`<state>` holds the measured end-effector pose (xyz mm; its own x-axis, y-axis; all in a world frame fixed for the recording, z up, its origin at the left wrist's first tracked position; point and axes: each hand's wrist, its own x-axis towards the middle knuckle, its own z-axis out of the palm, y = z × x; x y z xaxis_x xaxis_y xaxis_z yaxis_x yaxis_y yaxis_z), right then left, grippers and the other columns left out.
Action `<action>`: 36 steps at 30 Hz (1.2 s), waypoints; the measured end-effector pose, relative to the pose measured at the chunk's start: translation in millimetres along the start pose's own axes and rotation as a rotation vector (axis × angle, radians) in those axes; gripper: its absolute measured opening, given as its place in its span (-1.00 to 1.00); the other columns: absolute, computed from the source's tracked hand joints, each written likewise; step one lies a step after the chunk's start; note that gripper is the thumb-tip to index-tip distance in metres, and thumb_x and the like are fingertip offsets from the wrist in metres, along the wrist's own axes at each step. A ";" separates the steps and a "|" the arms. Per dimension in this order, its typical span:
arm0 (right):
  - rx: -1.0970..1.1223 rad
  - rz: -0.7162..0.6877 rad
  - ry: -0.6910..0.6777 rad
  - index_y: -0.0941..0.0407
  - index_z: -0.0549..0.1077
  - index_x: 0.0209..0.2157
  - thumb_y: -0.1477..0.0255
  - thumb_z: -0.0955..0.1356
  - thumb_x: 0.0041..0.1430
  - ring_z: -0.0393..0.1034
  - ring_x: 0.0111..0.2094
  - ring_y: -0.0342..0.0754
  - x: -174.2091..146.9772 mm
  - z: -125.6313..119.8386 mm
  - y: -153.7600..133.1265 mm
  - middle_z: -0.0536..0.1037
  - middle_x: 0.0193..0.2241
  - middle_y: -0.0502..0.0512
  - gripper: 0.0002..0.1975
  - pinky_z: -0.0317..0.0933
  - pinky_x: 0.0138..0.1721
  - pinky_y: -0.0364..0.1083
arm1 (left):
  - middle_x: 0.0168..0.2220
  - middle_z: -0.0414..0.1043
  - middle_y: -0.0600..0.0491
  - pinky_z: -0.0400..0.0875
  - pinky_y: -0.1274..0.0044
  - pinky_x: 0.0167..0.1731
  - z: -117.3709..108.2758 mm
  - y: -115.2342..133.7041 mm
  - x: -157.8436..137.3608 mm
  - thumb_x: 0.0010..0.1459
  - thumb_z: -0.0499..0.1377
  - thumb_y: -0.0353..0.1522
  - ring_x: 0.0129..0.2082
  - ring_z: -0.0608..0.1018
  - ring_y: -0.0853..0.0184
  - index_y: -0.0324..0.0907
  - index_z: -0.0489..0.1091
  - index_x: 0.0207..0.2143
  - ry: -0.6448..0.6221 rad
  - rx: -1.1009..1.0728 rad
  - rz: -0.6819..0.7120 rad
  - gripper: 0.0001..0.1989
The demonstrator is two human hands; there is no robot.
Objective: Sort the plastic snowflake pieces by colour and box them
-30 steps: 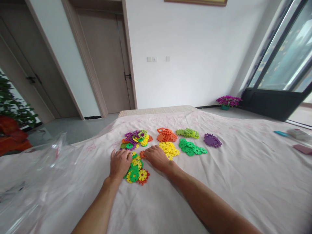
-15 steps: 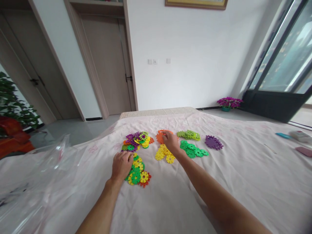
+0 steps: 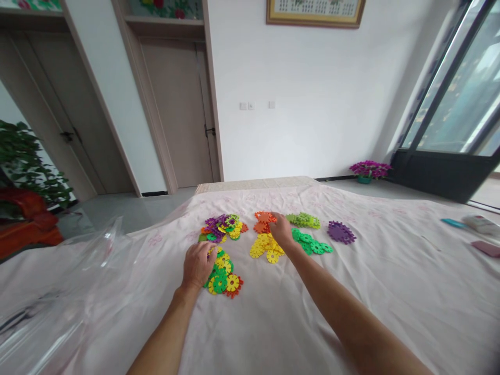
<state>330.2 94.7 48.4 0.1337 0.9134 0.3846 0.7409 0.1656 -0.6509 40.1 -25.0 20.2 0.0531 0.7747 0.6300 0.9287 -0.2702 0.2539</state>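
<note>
- Right grip [image 3: 281, 230] is bending over orange discs [image 3: 261, 226], pinch unclear.
- Left grip [image 3: 198, 262] is curling over mixed discs [image 3: 222, 273], pinch hidden.
- Discs are seeming light, stiff, best taken edgewise.

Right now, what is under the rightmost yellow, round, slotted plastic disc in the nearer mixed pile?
An orange-red toothed plastic edge sticks out from beneath the yellow disc. The rest is covered; I cannot tell how many pieces lie there.

Orange pile [image 3: 262, 227] and green-yellow pile [image 3: 221, 280] partly hidden by hands [image 3: 281, 231], forearms [image 3: 332, 302] cropped below, wall frame [image 3: 312, 23] above
</note>
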 end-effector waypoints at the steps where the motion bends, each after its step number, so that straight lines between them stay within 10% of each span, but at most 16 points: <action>1: 0.008 -0.030 -0.013 0.16 0.46 0.08 0.62 0.24 0.07 0.36 0.08 0.01 -6.0 0.2 -2.7 0.50 0.04 0.20 -0.49 0.17 0.13 -0.08 | -0.14 0.54 0.01 0.33 0.36 0.04 0.0 0.2 -0.4 0.31 0.00 -0.24 -0.09 0.51 0.22 -0.10 0.50 -0.18 0.006 -0.002 0.004 -0.71; 11: -0.056 -0.390 -0.449 0.14 0.41 0.12 0.58 0.24 0.14 0.42 -0.08 -0.02 -117.6 -6.7 -44.4 0.52 -0.04 0.21 -0.51 0.21 -0.06 -0.12 | 0.10 0.42 -0.04 0.23 0.36 0.14 -3.1 0.8 -3.2 0.28 -0.01 -0.07 0.14 0.40 0.21 -0.05 0.39 0.10 -0.218 0.051 -0.143 -0.53; 19: -0.144 -0.531 -0.441 0.12 0.43 0.05 0.48 0.25 0.28 0.32 -0.04 -0.02 -147.4 -13.5 -50.4 0.52 -0.09 0.14 -0.67 0.08 0.05 -0.09 | 0.42 -0.19 -0.15 -0.02 0.09 0.24 -20.0 26.0 -33.9 -0.25 0.29 0.17 0.40 -0.09 -0.14 0.08 -0.04 0.37 -0.588 0.123 -0.208 0.16; 36: -0.062 -0.444 -0.380 0.12 0.32 0.17 0.57 0.20 0.25 0.32 0.02 0.00 -149.0 -10.1 -43.9 0.48 -0.02 0.17 -0.54 0.12 0.06 -0.10 | 0.39 -0.09 -0.29 -0.23 -0.03 0.25 26.3 61.1 8.5 0.21 0.01 0.02 0.37 0.02 -0.11 -0.13 -0.02 0.37 -0.255 0.327 -0.305 -0.22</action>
<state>284.4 -52.4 26.3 -0.4346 0.8330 0.3424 0.7111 0.5507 -0.4371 106.9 -19.8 21.8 -0.1878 0.9161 0.3542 0.9800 0.1508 0.1295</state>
